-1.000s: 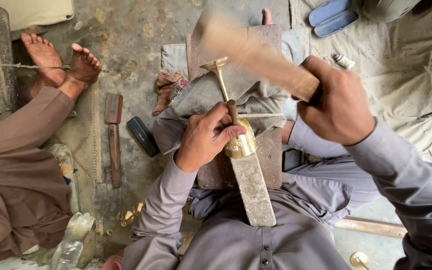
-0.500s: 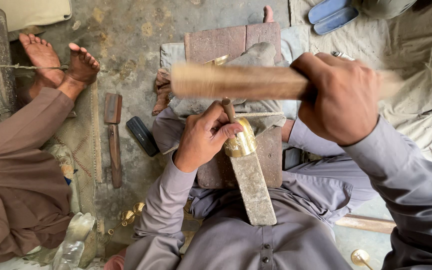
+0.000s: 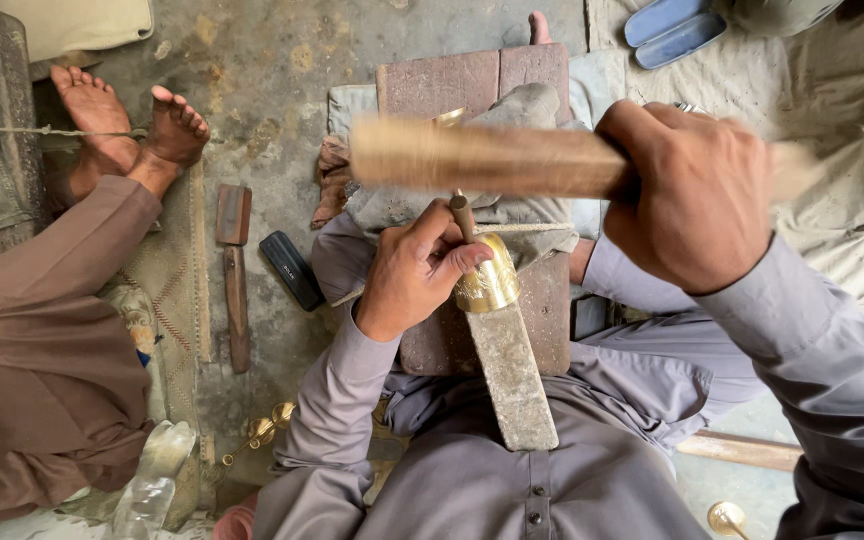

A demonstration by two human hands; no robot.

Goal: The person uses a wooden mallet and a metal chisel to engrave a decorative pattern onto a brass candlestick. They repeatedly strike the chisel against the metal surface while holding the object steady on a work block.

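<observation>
Gripping a wooden mallet (image 3: 492, 160), right hand (image 3: 697, 200); left hand (image 3: 417, 270) clamped on punch (image 3: 463, 215) over brass piece (image 3: 490, 280).

- Your right hand (image 3: 697, 195) grips a wooden mallet (image 3: 492, 158), blurred and lying crosswise at 12 o'clock above the work.
- Your left hand (image 3: 414, 270) pinches a thin punch (image 3: 463, 215) upright against a brass cup (image 3: 489, 280) seated on the end of a grey metal bar (image 3: 514, 375).
- At 9 o'clock, another person's bare feet (image 3: 132, 125) rest on the concrete floor (image 3: 282, 60); a dark chisel (image 3: 235, 280) lies near them.
</observation>
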